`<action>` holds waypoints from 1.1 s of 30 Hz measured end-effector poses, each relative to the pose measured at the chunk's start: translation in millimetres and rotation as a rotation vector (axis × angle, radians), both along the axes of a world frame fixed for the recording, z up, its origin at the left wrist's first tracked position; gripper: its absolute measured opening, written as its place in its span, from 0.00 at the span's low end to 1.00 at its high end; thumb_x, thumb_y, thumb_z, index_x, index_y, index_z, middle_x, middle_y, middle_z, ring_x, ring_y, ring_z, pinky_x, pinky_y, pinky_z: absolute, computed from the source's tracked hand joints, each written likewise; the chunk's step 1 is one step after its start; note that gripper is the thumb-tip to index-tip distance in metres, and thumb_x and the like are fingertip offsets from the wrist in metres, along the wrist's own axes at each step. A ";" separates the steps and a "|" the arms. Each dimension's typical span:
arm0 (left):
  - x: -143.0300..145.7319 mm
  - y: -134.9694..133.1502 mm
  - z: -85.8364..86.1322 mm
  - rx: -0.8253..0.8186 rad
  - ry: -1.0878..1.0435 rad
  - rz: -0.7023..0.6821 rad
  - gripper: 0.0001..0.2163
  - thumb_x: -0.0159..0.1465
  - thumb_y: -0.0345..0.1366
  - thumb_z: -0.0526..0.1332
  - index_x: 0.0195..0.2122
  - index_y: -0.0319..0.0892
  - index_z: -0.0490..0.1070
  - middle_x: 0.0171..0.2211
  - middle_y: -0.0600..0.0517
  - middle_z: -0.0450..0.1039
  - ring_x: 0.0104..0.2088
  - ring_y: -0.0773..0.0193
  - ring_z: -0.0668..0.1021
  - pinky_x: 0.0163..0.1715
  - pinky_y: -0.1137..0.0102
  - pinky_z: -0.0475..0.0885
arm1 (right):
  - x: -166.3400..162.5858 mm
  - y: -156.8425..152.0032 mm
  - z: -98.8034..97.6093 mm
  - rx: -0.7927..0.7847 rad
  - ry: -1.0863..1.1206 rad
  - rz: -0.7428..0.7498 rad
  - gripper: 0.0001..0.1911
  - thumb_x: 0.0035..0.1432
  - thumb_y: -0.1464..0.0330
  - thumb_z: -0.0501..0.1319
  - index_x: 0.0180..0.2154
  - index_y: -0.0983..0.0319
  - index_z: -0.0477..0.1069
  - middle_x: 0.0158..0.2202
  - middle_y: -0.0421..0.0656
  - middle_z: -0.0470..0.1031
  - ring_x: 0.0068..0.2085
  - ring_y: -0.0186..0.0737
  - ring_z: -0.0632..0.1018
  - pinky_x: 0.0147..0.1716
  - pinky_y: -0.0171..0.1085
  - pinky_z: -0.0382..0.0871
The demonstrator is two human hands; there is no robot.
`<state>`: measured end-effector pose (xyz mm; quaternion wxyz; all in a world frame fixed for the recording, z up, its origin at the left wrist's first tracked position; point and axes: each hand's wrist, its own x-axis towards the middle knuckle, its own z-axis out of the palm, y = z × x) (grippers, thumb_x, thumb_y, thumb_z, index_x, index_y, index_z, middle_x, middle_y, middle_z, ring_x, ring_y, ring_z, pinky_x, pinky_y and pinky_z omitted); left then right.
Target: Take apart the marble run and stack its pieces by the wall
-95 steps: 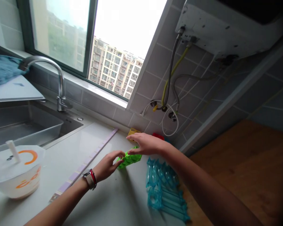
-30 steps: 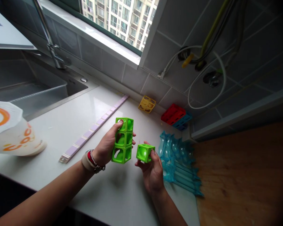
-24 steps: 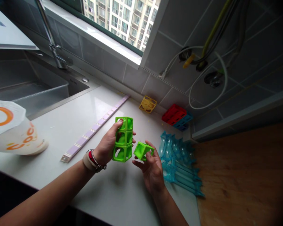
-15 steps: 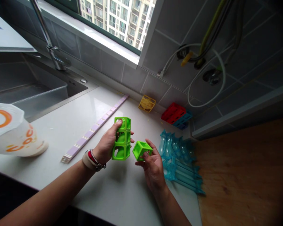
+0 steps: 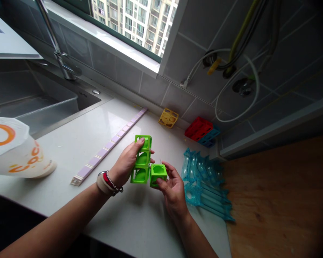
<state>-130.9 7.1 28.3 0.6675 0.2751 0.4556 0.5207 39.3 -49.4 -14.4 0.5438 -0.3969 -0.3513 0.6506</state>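
My left hand (image 5: pixel 126 162) grips a column of three joined green cube frames (image 5: pixel 142 158), thumb on the top cube and fingertips showing past its right side. Each cube has open windows with a curved form inside. Held between the thumb and fingers of my right hand (image 5: pixel 174 191) is a single green cube (image 5: pixel 158 174). It sits right beside the lowest cube of the column; whether the two touch, I cannot tell. Both hands are above the white countertop (image 5: pixel 129 218).
Blue translucent plastic pieces (image 5: pixel 204 182) lie to the right. Yellow cubes (image 5: pixel 168 118) and red blocks (image 5: pixel 198 128) on blue ones stand by the wall. A lilac strip (image 5: pixel 110 145) crosses the counter. At left are a drink cup (image 5: pixel 18 150) and the sink (image 5: pixel 56 123).
My right hand has brought the single cube left and turned it, closing the gap to the column's lowest cube. The column in my left hand has shifted slightly right.
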 end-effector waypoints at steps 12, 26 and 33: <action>1.4 -0.1 0.4 0.024 0.021 -0.001 0.23 0.65 0.55 0.62 0.47 0.39 0.69 0.40 0.43 0.79 0.31 0.55 0.83 0.26 0.65 0.79 | 2.2 1.3 -7.4 0.102 -0.022 0.038 0.30 0.50 0.69 0.76 0.55 0.53 0.73 0.52 0.43 0.72 0.47 0.42 0.79 0.43 0.39 0.80; 0.8 -0.1 1.0 -0.011 0.018 -0.003 0.23 0.64 0.56 0.63 0.47 0.39 0.69 0.40 0.43 0.79 0.30 0.55 0.83 0.26 0.63 0.80 | 2.5 0.3 -6.8 0.109 -0.039 0.058 0.30 0.51 0.68 0.75 0.55 0.52 0.72 0.52 0.44 0.72 0.49 0.44 0.78 0.45 0.41 0.79; 0.4 0.2 1.6 -0.014 0.028 -0.029 0.23 0.64 0.56 0.63 0.47 0.40 0.68 0.40 0.43 0.79 0.31 0.54 0.83 0.27 0.63 0.80 | 5.3 -0.5 -7.7 0.179 -0.116 0.105 0.29 0.54 0.65 0.74 0.56 0.52 0.71 0.50 0.45 0.75 0.49 0.45 0.77 0.46 0.43 0.79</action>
